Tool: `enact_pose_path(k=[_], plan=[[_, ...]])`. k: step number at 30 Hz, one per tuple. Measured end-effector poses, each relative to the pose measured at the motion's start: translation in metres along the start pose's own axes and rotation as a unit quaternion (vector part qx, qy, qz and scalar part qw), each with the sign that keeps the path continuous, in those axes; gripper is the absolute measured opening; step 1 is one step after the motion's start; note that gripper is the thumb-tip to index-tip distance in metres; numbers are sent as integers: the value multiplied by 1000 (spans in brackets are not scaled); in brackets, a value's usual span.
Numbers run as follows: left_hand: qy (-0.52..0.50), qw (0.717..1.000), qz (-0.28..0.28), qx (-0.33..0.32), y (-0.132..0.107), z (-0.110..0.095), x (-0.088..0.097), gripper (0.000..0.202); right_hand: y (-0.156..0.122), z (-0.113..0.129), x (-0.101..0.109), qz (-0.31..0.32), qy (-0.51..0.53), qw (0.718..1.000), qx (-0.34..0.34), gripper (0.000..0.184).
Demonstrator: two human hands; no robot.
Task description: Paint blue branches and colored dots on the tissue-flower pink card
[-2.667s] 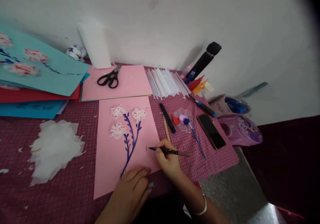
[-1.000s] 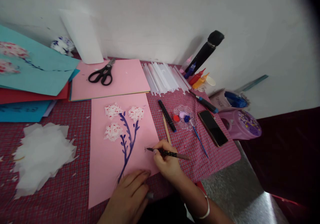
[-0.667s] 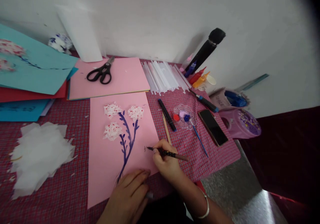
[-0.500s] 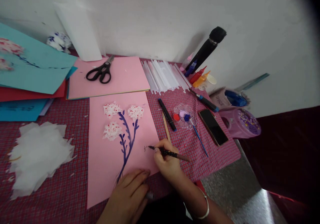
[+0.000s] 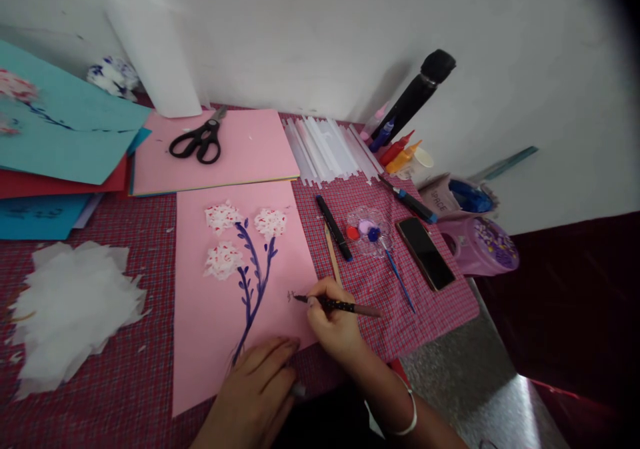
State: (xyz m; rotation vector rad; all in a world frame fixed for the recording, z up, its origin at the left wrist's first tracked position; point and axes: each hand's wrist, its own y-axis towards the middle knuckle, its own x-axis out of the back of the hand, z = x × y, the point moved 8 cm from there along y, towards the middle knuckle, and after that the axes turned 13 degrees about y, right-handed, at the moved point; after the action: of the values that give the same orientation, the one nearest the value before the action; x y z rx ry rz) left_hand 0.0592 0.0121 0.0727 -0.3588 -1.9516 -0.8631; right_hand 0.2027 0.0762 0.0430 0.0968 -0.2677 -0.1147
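Observation:
A dark, patterned pencil [image 5: 345,305] is pinched in my right hand [image 5: 336,322], its tip on the pink sheet [image 5: 200,342] beside small dark marks [image 5: 291,295]. My left hand [image 5: 260,382] lies flat across the sheet's lower edge, fingers stretched and close to the foot of a painted purple stem [image 5: 255,305]. White flower heads with red specks [image 5: 223,260] top the branches. A small grey thing peeks out beside my left fingers; I cannot make out what it is.
Right of the sheet lie a black marker [image 5: 333,227], a clear paint palette [image 5: 357,249], a thin blue brush [image 5: 400,282] and a phone [image 5: 426,253]. Scissors [image 5: 200,141] rest on stacked pink paper [image 5: 250,155]. White tissue sheets [image 5: 75,309] spread at left.
The dark marks have grown by a few strokes, and the pencil tip has shifted slightly left. My left hand stays in place on the sheet.

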Motion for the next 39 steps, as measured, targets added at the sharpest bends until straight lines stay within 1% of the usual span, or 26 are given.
enact_pose_path(k=[3,11,15,17,21,29,34,36,39], plan=[[0,1000,5,0,0,0,0,21,0,0,1,-1,2,1000,-2,9],[0,1000,-9,8,1,0,0,21,0,-1,-1,11,-12,1000,0,8],[-4,1000,-3,4,1,-1,0,20,-1,-1,-2,23,20,1000,1,11],[-5,1000,-2,5,0,0,0,21,-1,0,0,14,32,999,0,11],[-6,1000,-5,5,0,0,1,21,-3,-4,4,-8,12,1000,-6,9],[-7,1000,7,4,-1,1,-1,20,-2,-2,2,0,-24,1000,-11,8],[-12,1000,13,3,-1,1,-2,19,-2,-3,4,-9,1,1000,-9,10],[-11,1000,14,3,-1,1,-2,19,-3,-2,3,-5,15,1000,-2,11],[-8,1000,11,3,-1,0,-1,19,-2,-1,1,11,-2,1000,3,10]])
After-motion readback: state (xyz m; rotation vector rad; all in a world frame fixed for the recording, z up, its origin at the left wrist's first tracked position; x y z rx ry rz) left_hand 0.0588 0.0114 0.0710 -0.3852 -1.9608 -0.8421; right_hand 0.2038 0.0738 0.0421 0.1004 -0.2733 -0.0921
